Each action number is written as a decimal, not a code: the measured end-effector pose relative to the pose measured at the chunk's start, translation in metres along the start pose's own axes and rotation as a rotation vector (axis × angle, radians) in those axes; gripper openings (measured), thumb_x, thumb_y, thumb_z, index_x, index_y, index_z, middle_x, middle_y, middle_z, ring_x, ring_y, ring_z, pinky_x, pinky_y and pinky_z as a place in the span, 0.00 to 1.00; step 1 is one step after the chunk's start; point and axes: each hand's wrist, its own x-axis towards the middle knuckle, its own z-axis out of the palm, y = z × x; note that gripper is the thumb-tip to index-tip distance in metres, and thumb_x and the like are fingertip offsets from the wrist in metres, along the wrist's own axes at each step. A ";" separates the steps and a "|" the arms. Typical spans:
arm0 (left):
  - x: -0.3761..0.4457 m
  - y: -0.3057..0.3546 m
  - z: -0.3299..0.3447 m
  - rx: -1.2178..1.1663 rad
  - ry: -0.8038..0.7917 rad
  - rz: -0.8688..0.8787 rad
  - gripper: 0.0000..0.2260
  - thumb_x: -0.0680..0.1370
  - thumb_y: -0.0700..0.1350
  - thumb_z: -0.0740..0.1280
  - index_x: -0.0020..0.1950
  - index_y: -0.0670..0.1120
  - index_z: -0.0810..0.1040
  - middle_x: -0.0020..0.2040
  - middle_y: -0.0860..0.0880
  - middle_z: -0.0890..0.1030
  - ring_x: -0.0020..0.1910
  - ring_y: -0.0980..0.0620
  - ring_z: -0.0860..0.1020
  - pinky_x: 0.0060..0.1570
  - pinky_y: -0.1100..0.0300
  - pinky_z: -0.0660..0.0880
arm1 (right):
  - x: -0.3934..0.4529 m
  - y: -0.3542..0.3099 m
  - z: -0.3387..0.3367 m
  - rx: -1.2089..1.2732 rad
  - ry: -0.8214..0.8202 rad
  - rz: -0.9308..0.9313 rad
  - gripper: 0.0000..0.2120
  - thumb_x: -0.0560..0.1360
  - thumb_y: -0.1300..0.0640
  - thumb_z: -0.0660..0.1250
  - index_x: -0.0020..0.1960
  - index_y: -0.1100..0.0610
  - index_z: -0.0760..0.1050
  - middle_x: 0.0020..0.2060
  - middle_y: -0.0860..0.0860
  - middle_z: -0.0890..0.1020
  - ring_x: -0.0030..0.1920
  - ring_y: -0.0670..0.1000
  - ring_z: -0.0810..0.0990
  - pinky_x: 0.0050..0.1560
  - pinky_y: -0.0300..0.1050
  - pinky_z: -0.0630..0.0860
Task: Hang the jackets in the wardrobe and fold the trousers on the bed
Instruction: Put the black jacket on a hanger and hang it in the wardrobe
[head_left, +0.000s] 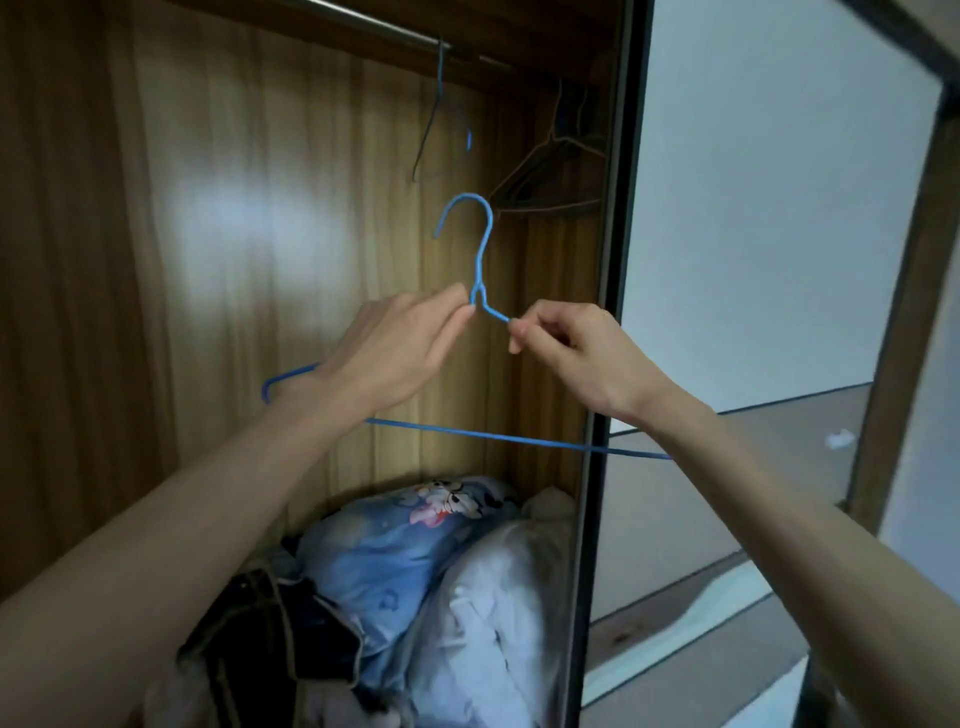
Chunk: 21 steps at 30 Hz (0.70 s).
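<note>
Both hands hold one blue hanger (480, 270) at its neck: left hand (400, 348) pinches left of the twist, right hand (566, 353) pinches the right shoulder wire. Its long bar runs left-right; the rail (374, 23) lies above, beyond the hook. No jacket is visible.

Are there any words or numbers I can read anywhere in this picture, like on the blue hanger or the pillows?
None: no words or numbers can be read.
Blue hanger: plain, no label.
Cartoon pillow: only a printed picture, no letters I can make out.
Wardrobe wall: bare wood grain.
</note>
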 end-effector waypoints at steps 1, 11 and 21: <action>0.000 0.011 0.002 -0.034 0.005 0.008 0.15 0.86 0.58 0.52 0.49 0.50 0.71 0.41 0.47 0.82 0.41 0.37 0.79 0.37 0.46 0.74 | -0.012 0.000 -0.008 -0.002 0.006 0.021 0.14 0.85 0.51 0.64 0.44 0.55 0.81 0.27 0.44 0.72 0.29 0.43 0.68 0.35 0.36 0.64; 0.002 0.128 0.074 -0.602 -0.043 0.056 0.16 0.86 0.57 0.60 0.42 0.49 0.72 0.30 0.51 0.72 0.32 0.46 0.70 0.35 0.49 0.71 | -0.141 0.001 -0.122 -0.220 0.062 0.329 0.14 0.84 0.47 0.65 0.44 0.51 0.82 0.26 0.44 0.67 0.29 0.45 0.62 0.31 0.40 0.61; -0.003 0.263 0.119 -0.959 -0.141 0.293 0.12 0.86 0.51 0.62 0.45 0.49 0.77 0.30 0.57 0.74 0.30 0.58 0.73 0.31 0.62 0.62 | -0.266 -0.043 -0.197 -0.477 0.216 0.647 0.11 0.82 0.50 0.70 0.46 0.56 0.83 0.28 0.45 0.76 0.28 0.42 0.70 0.31 0.33 0.65</action>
